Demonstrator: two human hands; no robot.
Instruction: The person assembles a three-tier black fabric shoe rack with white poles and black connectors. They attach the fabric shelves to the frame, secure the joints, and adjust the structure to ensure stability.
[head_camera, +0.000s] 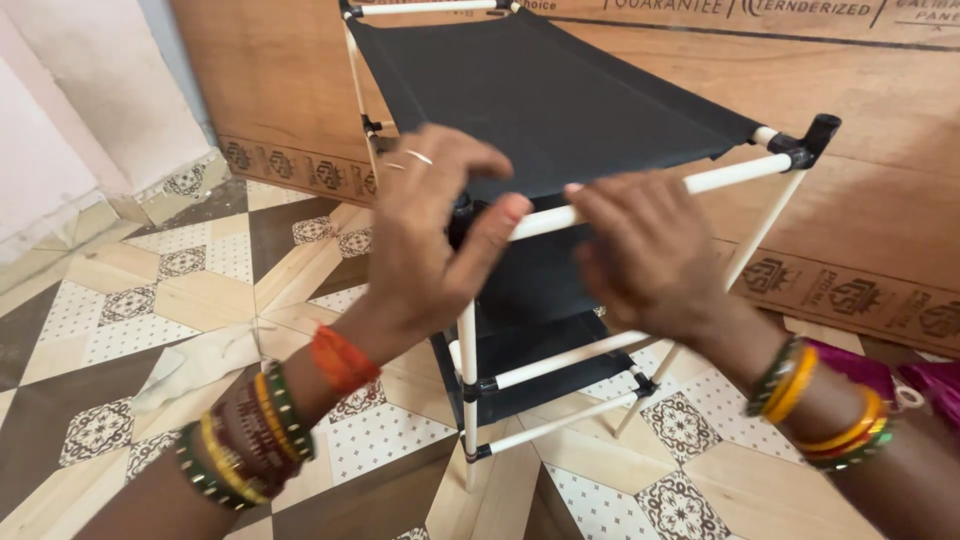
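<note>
Both hands (440, 240) (650, 255) apparently on rack's front rod (720, 180)

Two bare forearms reach forward from the bottom of the view, angled toward each other. The left hand (435, 235) is seen from the back, fingers curled downward and thumb stretched out to the right, a ring on one finger. The right hand (650, 255) sits just beside it, also back-up, fingers bent and pointing left. Both wrists wear stacked bangles and thread bands.
</note>
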